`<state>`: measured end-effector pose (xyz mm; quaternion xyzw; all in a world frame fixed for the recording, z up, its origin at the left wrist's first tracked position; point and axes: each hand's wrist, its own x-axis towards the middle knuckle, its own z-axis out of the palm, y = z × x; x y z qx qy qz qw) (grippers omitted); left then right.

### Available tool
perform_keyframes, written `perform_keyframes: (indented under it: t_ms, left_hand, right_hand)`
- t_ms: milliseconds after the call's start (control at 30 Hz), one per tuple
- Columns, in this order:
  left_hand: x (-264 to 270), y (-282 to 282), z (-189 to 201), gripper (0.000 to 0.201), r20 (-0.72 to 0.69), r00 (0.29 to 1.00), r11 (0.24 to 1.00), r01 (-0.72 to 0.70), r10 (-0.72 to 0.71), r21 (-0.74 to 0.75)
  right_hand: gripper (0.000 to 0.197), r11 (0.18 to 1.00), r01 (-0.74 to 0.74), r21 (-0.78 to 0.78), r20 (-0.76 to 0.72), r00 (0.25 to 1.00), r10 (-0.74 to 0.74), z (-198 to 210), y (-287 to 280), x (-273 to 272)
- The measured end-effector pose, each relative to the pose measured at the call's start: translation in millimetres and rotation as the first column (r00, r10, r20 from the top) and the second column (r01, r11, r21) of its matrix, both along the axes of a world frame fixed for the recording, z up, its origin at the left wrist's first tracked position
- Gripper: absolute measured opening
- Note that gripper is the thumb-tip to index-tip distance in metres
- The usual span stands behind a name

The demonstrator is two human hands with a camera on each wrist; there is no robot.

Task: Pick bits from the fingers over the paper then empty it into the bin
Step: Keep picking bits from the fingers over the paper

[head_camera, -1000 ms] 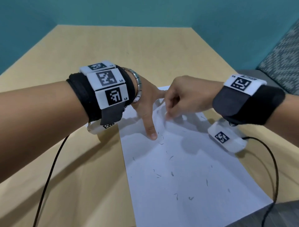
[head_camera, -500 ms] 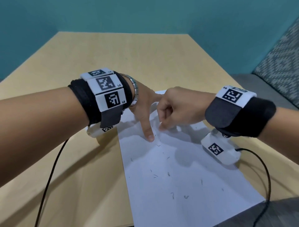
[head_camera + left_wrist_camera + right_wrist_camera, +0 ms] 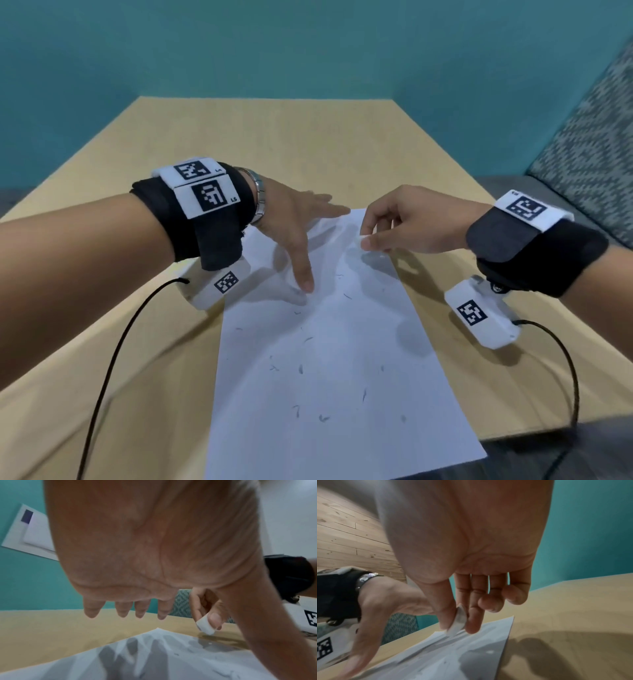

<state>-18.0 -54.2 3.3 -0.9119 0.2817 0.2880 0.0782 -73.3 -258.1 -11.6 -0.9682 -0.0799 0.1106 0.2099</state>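
A white paper [image 3: 335,383] lies on the wooden table [image 3: 274,137] with several small dark bits [image 3: 301,368] scattered on it. My left hand [image 3: 308,240] hovers over the paper's far left corner, fingers straight and spread, thumb pointing down close to the sheet. In the left wrist view its fingertips [image 3: 123,613] hang above the paper [image 3: 171,662]. My right hand [image 3: 365,236] is a short way to the right, apart from the left. It pinches a small white piece [image 3: 459,619] between thumb and forefinger, just above the paper [image 3: 453,655]. The same piece [image 3: 205,626] shows from the left wrist.
Black cables [image 3: 113,359] trail from both wrist cameras over the table's near side. A patterned cushion [image 3: 589,144] stands at the right, beyond the table edge. Teal walls close the far side. No bin is in view.
The right hand has drawn away from the left hand's finger, so the two are now apart. The left hand's fingers have spread out straight. The view has tilted upward.
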Motion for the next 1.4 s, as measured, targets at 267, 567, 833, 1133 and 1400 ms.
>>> perform_keyframes:
  t_ms: [267,567,833,1133,1400]
  left_hand:
    - [0.8,-15.6,-17.0,0.125,-0.042,0.996,0.997,0.078,-0.078,-0.009]
    - [-1.1,-16.5,-18.8,0.122,-0.035,0.998,0.997,0.062,-0.060,0.035]
    - [-1.0,-22.4,-16.5,0.123,-0.025,0.998,0.997,0.063,-0.062,0.045]
    - [-4.9,-24.9,-13.4,0.123,-0.011,0.998,0.995,0.064,-0.064,0.071]
    - [-5.8,-28.4,-12.0,0.125,0.005,0.998,0.996,0.060,-0.060,0.072]
  right_hand:
    - [0.012,0.997,0.013,-0.070,0.049,0.999,-0.010,-13.2,19.9,7.3]
    - [0.011,0.991,-0.077,-0.111,0.038,0.996,0.082,-9.3,26.4,10.4]
    - [0.014,0.990,-0.068,-0.125,0.050,0.996,0.074,-6.5,28.8,15.9]
    - [0.014,0.991,-0.043,-0.123,0.036,0.998,0.048,-4.8,24.8,18.4]
    - [0.016,0.993,-0.046,-0.112,0.048,0.998,0.051,-7.1,22.3,16.9]
